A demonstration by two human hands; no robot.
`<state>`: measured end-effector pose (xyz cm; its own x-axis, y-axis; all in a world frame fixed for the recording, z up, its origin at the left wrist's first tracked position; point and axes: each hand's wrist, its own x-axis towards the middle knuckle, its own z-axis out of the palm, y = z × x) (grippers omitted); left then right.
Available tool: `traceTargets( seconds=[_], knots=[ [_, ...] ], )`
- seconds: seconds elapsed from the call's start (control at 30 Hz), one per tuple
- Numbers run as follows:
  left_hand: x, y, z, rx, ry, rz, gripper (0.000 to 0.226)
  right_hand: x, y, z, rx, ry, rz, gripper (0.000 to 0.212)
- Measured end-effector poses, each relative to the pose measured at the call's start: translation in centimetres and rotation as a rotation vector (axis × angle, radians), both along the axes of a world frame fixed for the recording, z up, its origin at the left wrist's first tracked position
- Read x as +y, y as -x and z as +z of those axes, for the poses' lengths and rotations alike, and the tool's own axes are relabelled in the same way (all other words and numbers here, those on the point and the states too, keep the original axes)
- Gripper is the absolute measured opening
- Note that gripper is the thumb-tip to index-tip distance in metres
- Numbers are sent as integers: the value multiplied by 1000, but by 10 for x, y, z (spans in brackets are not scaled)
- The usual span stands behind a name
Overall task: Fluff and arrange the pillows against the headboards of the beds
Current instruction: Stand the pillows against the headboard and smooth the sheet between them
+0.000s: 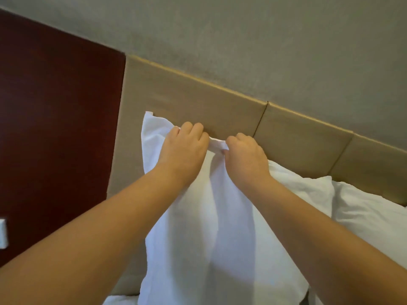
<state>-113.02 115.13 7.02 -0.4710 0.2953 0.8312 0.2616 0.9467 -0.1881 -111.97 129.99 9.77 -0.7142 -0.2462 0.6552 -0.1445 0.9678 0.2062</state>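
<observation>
Both hands, left hand (184, 146) and right hand (244, 154), are gripping the top edge of a white pillow (211, 216) standing upright against the tan headboard (198, 102), a second pillow (308, 190) lying just beside it.

Soft warm indoor light, faint forearm shadows on white fabric pillow (231, 227), no glare, slight overall softness, wide-angle tilt, blurred white object (3, 233) at left edge
</observation>
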Motion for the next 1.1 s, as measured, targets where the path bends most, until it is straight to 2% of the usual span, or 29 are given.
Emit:
traceTargets(
  seconds=[0.07,0.17,0.3,0.4,0.5,0.67,0.77,0.87,0.93,1.0,1.1],
  knots=[
    [6,-4,-18,76,-38,32,15,5,5,-9,98,32,47,3],
    [5,-29,-38,136,-162,112,26,5,-9,-21,194,160,168,10],
    [-4,-90,-89,94,-242,134,34,-7,-75,-72,96,310,474,26],
    [-1,-133,-163,-51,-278,180,38,-17,-134,-149,-49,216,580,24],
    [13,-168,-249,-329,-262,220,38,-16,-175,-219,-197,62,583,20],
    [28,-231,-365,-703,-491,314,36,-9,-209,-302,-353,-188,507,10],
    [31,-251,-406,-968,-789,455,43,-12,-224,-343,-432,-237,424,19],
    [32,-263,-437,-1065,-1072,546,46,-24,-231,-383,-554,-264,417,18],
    [29,-269,-453,-1092,-1149,585,49,-35,-235,-404,-668,-308,433,19],
    [26,-274,-462,-1074,-1206,607,47,-44,-237,-418,-773,-364,416,34],
    [19,-280,-469,-1051,-1292,625,33,-61,-232,-431,-817,-405,376,57]
  ],
)
